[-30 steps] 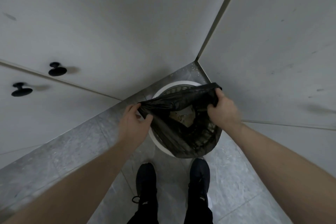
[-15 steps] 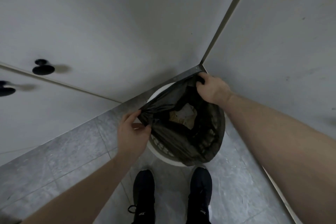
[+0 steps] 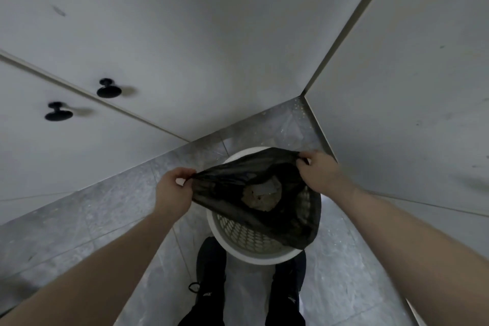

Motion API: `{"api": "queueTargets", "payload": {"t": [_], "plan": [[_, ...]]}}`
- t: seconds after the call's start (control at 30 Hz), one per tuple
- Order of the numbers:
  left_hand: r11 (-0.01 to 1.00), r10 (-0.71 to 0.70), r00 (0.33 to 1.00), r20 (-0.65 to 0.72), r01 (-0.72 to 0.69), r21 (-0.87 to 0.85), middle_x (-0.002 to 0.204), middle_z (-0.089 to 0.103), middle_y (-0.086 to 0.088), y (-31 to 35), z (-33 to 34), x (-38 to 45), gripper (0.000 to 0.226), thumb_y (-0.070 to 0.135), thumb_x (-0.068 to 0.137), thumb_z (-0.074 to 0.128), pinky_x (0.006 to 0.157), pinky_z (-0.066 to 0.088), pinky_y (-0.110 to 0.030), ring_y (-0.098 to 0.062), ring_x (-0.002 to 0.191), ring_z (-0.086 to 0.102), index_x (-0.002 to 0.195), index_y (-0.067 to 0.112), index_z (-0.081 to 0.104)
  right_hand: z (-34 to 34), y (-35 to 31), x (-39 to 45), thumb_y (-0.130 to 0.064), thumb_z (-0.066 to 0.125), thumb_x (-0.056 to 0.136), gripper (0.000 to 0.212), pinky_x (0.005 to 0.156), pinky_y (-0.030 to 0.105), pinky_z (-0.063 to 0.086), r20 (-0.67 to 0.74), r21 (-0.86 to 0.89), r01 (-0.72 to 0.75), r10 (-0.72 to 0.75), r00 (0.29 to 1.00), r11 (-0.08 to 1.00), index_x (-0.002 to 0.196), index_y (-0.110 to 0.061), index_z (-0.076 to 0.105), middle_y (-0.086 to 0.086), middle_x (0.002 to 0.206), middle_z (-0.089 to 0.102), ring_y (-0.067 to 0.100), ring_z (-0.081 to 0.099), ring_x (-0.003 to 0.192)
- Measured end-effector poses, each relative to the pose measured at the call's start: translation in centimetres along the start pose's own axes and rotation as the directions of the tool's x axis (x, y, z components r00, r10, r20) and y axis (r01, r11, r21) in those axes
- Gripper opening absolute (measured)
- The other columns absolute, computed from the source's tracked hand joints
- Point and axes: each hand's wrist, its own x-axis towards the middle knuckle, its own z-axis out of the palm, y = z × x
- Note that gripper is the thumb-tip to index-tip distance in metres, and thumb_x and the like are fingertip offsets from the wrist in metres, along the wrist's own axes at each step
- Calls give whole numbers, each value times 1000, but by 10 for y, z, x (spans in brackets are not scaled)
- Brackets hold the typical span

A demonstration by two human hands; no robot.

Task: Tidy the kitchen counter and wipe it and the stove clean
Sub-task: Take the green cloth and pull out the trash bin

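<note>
A black bin bag (image 3: 238, 188) lies stretched over a white perforated waste basket (image 3: 246, 243) on the floor in the cabinet corner. My left hand (image 3: 173, 193) pinches the bag's left edge, out beyond the basket's rim. My right hand (image 3: 320, 174) grips the bag's far right edge near the rim. Through the bag's opening I see brownish waste and a pale scrap (image 3: 262, 194) at the bottom. The bag's near side hangs over the front rim.
White cabinet doors with two black round knobs (image 3: 109, 89) (image 3: 58, 113) stand at the left, and another white panel (image 3: 412, 87) closes the right. The floor is grey tile (image 3: 79, 219). My two black shoes (image 3: 210, 267) stand just before the basket.
My left hand has pulled the bag's edge outward to the left. My right hand has shifted along the far rim to the right, stretching the opening wider. The view has tilted down a little.
</note>
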Motion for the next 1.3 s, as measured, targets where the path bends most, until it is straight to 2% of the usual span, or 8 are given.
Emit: {"api": "queueTargets", "payload": {"t": [0.13, 0.23, 0.33, 0.43, 0.57, 0.77, 1.03, 1.3], "plan": [[855, 304, 936, 179, -351, 383, 100, 48, 10, -23, -12, -13, 25, 6, 91, 57, 58, 47, -36, -14, 61, 56, 89, 27, 46, 8, -21, 4, -37, 50, 97, 45, 97, 29, 43, 98, 26, 10, -13, 995, 1000, 140, -27, 55, 9, 137, 61, 29, 56, 124], [803, 275, 911, 308, -394, 447, 100, 43, 11, -38, -13, -18, 33, 1, 85, 57, 54, 50, -43, -16, 57, 54, 85, 29, 39, 10, -39, 20, -48, 39, 88, 60, 107, 34, 41, 222, 5, -125, 121, 967, 992, 140, -22, 54, 13, 145, 54, 32, 52, 128], [804, 203, 924, 324, -346, 483, 97, 42, 12, -43, -12, -26, 30, 5, 80, 59, 55, 50, -41, -15, 59, 53, 81, 27, 39, 14, -61, 28, -31, 33, 102, 47, 110, 35, 35, 250, -1, -160, 155, 956, 987, 134, -7, 57, 17, 148, 48, 32, 49, 130], [883, 153, 970, 189, -220, 415, 99, 43, 12, -33, -13, -33, 25, 9, 79, 60, 58, 49, -39, -13, 65, 53, 83, 24, 41, 18, -73, 20, -35, 35, 89, 42, 100, 38, 47, 1, 82, -78, 78, 997, 994, 103, -15, 69, 15, 126, 61, 34, 58, 109], [895, 201, 954, 222, -272, 354, 101, 43, 13, -22, -29, -48, 29, 10, 78, 61, 59, 51, -38, -13, 73, 54, 89, 27, 41, 22, -65, -31, -22, 47, 93, 32, 109, 37, 40, -210, 103, 51, -28, 977, 993, 116, -17, 69, 6, 143, 48, 27, 47, 132], [901, 179, 935, 306, -280, 331, 116, 41, 11, 12, -77, -100, 40, 4, 75, 62, 65, 48, -33, -14, 88, 52, 104, 26, 46, 3, -53, -140, -9, 52, 90, 44, 109, 30, 36, -71, 84, -1, 7, 997, 996, 132, -16, 60, 4, 147, 44, 25, 44, 133], [848, 186, 854, 486, -389, 359, 125, 48, 2, 152, -210, -205, 42, 13, 81, 61, 79, 42, -25, -21, 107, 56, 121, 22, 53, -102, -166, -298, -13, 57, 90, 48, 104, 28, 40, -27, 151, 2, 2, 1000, 989, 137, -21, 56, 0, 141, 50, 18, 50, 128], [824, 400, 839, 369, -506, 257, 123, 49, 11, 265, -336, -274, 37, 21, 75, 58, 92, 46, -26, -15, 113, 54, 111, 28, 57, -189, -265, -406, -23, 59, 91, 38, 99, 33, 49, -65, 314, 162, -149, 987, 935, 127, -36, 59, -13, 129, 55, 11, 57, 115]]}}
